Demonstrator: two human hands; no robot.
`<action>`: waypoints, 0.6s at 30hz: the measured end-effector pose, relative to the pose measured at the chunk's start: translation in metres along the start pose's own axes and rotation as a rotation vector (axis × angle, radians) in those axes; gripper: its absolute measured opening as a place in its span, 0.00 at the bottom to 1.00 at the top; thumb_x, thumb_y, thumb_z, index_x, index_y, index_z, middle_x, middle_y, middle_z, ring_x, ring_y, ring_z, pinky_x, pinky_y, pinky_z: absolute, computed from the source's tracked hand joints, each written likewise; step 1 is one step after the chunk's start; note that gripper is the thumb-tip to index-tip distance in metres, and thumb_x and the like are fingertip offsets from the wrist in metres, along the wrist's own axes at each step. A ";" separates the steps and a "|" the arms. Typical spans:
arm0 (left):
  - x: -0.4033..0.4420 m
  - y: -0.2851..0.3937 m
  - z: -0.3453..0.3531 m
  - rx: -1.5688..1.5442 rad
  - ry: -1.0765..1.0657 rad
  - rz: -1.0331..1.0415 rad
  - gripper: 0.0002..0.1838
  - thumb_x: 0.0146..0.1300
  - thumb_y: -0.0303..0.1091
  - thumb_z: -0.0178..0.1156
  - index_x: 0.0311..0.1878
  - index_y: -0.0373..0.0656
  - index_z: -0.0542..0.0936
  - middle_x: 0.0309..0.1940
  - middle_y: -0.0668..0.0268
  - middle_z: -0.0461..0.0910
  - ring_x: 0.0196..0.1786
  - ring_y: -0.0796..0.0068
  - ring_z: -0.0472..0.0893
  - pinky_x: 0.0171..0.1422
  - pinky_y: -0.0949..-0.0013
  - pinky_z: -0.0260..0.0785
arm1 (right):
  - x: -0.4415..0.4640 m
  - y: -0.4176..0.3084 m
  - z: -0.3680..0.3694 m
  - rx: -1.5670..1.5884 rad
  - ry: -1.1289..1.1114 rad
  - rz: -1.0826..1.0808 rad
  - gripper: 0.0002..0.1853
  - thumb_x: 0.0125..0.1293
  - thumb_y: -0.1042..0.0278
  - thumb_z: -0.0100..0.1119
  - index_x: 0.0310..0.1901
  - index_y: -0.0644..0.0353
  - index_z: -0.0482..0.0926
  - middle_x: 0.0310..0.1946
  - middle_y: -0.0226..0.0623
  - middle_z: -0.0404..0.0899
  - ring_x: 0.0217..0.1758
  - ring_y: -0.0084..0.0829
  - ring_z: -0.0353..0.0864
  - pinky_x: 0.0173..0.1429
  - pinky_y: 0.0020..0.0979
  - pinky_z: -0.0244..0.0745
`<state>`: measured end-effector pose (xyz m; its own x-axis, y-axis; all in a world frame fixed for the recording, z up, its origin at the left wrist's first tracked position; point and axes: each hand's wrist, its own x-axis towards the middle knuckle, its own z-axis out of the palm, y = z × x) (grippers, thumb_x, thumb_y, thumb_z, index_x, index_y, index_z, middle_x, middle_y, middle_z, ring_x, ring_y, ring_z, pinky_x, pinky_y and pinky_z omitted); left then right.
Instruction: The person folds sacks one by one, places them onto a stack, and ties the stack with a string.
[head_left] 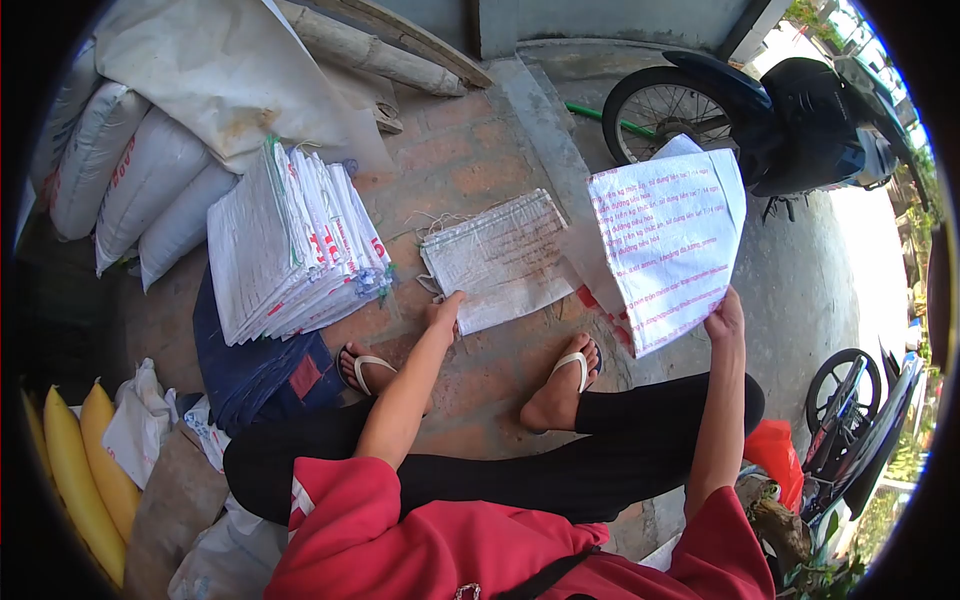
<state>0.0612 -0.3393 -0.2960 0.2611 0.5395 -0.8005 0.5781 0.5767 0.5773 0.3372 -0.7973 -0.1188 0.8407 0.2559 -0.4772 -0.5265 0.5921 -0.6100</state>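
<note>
Rough bricks (460, 150) are bearing a boxy, layered stack of folded white sacks (255, 250). A creased, red-printed sack (665, 240) is showing its smooth face; a dirt-streaked flat sack (505, 260) is lying on the bricks — threads fraying. The right hand (728, 316) is clasping the printed one's edge, fingers closed; the left hand (445, 310) is touching the streaked one's near corner — whether gripping, I cannot tell.

A printed white sack (665, 255) tilts beside a flat, stained sack (508, 262).
</note>
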 end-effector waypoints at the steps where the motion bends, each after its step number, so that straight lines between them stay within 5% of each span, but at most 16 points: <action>1: -0.001 0.002 -0.003 -0.014 -0.051 -0.012 0.22 0.48 0.44 0.76 0.41 0.39 0.83 0.32 0.66 0.84 0.27 0.77 0.79 0.26 0.67 0.68 | 0.010 0.020 -0.017 -0.120 0.164 -0.064 0.16 0.77 0.71 0.44 0.57 0.68 0.78 0.47 0.46 0.86 0.44 0.38 0.88 0.49 0.41 0.87; 3: 0.000 0.007 -0.007 -0.053 -0.164 -0.031 0.24 0.48 0.45 0.77 0.43 0.39 0.83 0.32 0.67 0.84 0.27 0.79 0.79 0.24 0.67 0.66 | 0.027 0.058 -0.078 -0.624 0.427 -0.077 0.14 0.74 0.73 0.47 0.52 0.63 0.82 0.33 0.39 0.85 0.29 0.29 0.84 0.34 0.28 0.81; 5: -0.005 0.013 -0.004 -0.061 -0.148 0.038 0.25 0.53 0.41 0.75 0.50 0.37 0.83 0.40 0.63 0.85 0.36 0.73 0.83 0.36 0.66 0.72 | 0.020 0.096 -0.088 -0.781 0.683 -0.004 0.12 0.70 0.75 0.51 0.46 0.60 0.84 0.26 0.36 0.82 0.19 0.25 0.77 0.22 0.24 0.70; 6: -0.018 0.022 -0.006 -0.098 -0.169 0.099 0.24 0.54 0.39 0.74 0.52 0.36 0.83 0.43 0.62 0.85 0.39 0.72 0.83 0.40 0.66 0.73 | 0.033 0.105 -0.116 -0.985 0.696 0.033 0.13 0.66 0.75 0.55 0.51 0.64 0.80 0.30 0.40 0.83 0.21 0.30 0.79 0.22 0.27 0.73; 7: -0.026 0.028 -0.010 -0.135 -0.184 0.156 0.24 0.56 0.37 0.73 0.54 0.36 0.83 0.46 0.61 0.86 0.42 0.71 0.84 0.45 0.66 0.74 | 0.040 0.113 -0.140 -1.191 0.703 0.077 0.20 0.63 0.76 0.60 0.57 0.67 0.76 0.35 0.44 0.84 0.23 0.35 0.82 0.22 0.31 0.75; 8: -0.020 0.028 -0.008 -0.195 -0.233 0.261 0.22 0.60 0.34 0.70 0.57 0.36 0.82 0.52 0.59 0.85 0.50 0.67 0.83 0.55 0.65 0.73 | 0.033 0.120 -0.147 -1.560 0.586 -0.109 0.21 0.62 0.75 0.61 0.57 0.67 0.75 0.35 0.45 0.84 0.23 0.36 0.83 0.23 0.31 0.77; 10: -0.019 0.042 -0.007 -0.149 -0.194 0.458 0.22 0.61 0.35 0.69 0.57 0.36 0.81 0.51 0.60 0.85 0.51 0.68 0.83 0.56 0.65 0.73 | 0.020 0.143 -0.151 -2.242 0.258 -0.520 0.23 0.60 0.73 0.65 0.57 0.68 0.75 0.35 0.47 0.85 0.25 0.37 0.86 0.26 0.32 0.80; 13: -0.047 0.086 -0.005 0.082 -0.068 0.814 0.20 0.65 0.38 0.65 0.55 0.36 0.81 0.45 0.56 0.87 0.46 0.65 0.85 0.52 0.63 0.73 | 0.010 0.143 -0.074 -1.809 0.273 0.427 0.25 0.59 0.71 0.66 0.58 0.65 0.74 0.40 0.48 0.85 0.34 0.40 0.89 0.32 0.38 0.85; 15: -0.079 0.126 -0.016 0.291 0.016 0.964 0.17 0.67 0.37 0.64 0.54 0.36 0.81 0.41 0.56 0.87 0.43 0.69 0.84 0.49 0.63 0.73 | 0.009 0.144 -0.053 -1.574 0.249 0.525 0.28 0.57 0.69 0.67 0.60 0.64 0.73 0.41 0.45 0.86 0.37 0.40 0.90 0.33 0.41 0.85; 17: -0.129 0.165 -0.027 0.295 0.040 1.124 0.15 0.68 0.37 0.61 0.52 0.38 0.81 0.39 0.46 0.85 0.43 0.47 0.85 0.47 0.57 0.74 | 0.007 0.151 -0.035 -1.459 0.183 0.504 0.29 0.57 0.67 0.67 0.61 0.64 0.74 0.40 0.44 0.86 0.36 0.39 0.90 0.32 0.41 0.85; 18: -0.157 0.184 -0.035 0.283 0.093 1.247 0.14 0.68 0.36 0.60 0.51 0.37 0.81 0.38 0.47 0.85 0.43 0.46 0.85 0.48 0.58 0.74 | 0.012 0.156 -0.032 -1.516 0.124 0.474 0.29 0.58 0.66 0.66 0.61 0.63 0.74 0.41 0.43 0.86 0.36 0.38 0.90 0.33 0.41 0.85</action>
<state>0.0995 -0.2960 -0.0579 0.6940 0.6651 0.2755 0.1287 -0.4912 0.8615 0.2610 -0.7261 -0.2395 0.5964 0.0821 -0.7985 -0.4224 -0.8137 -0.3992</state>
